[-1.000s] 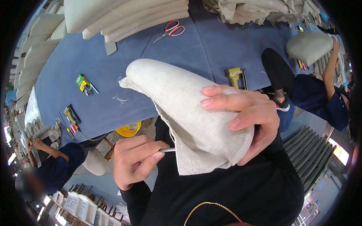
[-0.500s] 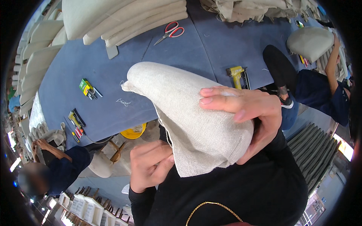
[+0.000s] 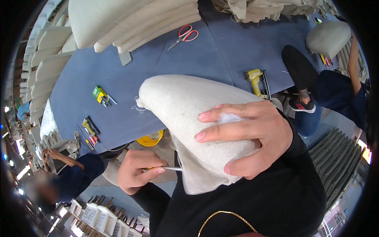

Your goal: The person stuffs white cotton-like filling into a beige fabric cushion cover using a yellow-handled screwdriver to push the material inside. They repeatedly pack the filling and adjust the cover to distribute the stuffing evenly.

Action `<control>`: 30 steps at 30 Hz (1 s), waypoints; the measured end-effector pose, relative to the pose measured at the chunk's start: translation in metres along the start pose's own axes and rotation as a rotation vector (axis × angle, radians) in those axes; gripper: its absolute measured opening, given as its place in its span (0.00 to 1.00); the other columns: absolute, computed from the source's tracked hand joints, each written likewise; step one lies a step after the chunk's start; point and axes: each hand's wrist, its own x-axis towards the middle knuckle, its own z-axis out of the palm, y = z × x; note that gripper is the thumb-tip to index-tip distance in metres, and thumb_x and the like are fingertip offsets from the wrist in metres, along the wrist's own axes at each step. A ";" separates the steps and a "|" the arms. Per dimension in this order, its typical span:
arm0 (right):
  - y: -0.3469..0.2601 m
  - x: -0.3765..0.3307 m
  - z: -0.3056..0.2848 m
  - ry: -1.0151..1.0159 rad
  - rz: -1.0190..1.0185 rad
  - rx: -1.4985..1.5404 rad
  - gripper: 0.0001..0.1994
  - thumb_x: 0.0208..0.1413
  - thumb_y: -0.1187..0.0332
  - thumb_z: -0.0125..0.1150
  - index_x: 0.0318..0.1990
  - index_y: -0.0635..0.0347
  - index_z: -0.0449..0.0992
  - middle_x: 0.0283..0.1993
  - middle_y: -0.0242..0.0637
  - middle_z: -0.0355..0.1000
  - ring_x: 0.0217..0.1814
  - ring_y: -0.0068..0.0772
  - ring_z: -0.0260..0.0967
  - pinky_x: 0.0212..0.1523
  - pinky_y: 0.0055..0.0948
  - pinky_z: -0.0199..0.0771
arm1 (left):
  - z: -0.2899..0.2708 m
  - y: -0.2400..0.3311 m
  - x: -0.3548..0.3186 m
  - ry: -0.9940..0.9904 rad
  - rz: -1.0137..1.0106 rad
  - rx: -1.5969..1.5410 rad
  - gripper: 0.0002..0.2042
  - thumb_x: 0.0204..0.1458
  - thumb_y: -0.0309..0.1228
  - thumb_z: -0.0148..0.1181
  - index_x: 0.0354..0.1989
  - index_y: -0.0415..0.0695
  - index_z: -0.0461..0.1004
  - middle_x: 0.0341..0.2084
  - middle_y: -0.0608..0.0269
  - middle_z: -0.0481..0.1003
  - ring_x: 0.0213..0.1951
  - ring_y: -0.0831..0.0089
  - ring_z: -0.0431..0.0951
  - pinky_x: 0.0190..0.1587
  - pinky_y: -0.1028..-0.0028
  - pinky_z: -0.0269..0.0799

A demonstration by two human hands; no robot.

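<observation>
A beige fabric-covered cushion (image 3: 189, 106) juts out from my chest over the edge of the blue worktable (image 3: 221, 51). My right hand (image 3: 248, 136) clamps over its near end, fingers spread across the cloth with a bit of white stuffing showing between them. My left hand (image 3: 138, 170) sits below the cushion, shut on a thin metal tool (image 3: 171, 168) whose tip touches the loose fabric at the cushion's lower edge.
On the table lie red-handled scissors (image 3: 184, 34), a yellow staple gun (image 3: 256, 81), a green-and-yellow tool (image 3: 102, 94) and more small tools (image 3: 90, 132). Stacked beige cushions (image 3: 130, 19) line the far side. One person sits at the right (image 3: 331, 94), another at the lower left (image 3: 67, 177).
My left hand moved up and right, bringing the thin tool against the cushion's lower fabric edge. My right hand keeps its grip on the cushion.
</observation>
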 end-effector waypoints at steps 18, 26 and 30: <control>0.004 -0.015 -0.014 0.616 0.366 -0.084 0.38 0.55 0.39 0.69 0.59 0.68 0.76 0.48 0.42 0.76 0.48 0.33 0.75 0.50 0.30 0.73 | -0.020 0.049 0.166 0.588 0.676 0.725 0.16 0.55 0.26 0.69 0.53 0.49 0.85 0.36 0.60 0.80 0.35 0.62 0.79 0.40 0.68 0.76; -0.003 -0.016 -0.044 0.578 0.456 -0.311 0.26 0.74 0.56 0.44 0.51 0.70 0.85 0.29 0.31 0.65 0.31 0.24 0.60 0.35 0.29 0.56 | 0.004 0.085 0.179 0.325 0.619 0.788 0.19 0.49 0.26 0.71 0.52 0.49 0.86 0.39 0.64 0.82 0.37 0.59 0.81 0.41 0.62 0.77; 0.004 -0.015 -0.028 1.045 0.597 -0.051 0.26 0.77 0.57 0.45 0.43 0.72 0.84 0.26 0.27 0.66 0.27 0.16 0.53 0.32 0.22 0.52 | 0.018 0.080 0.194 0.605 0.908 0.526 0.20 0.47 0.26 0.69 0.52 0.42 0.85 0.45 0.53 0.83 0.47 0.58 0.83 0.56 0.63 0.76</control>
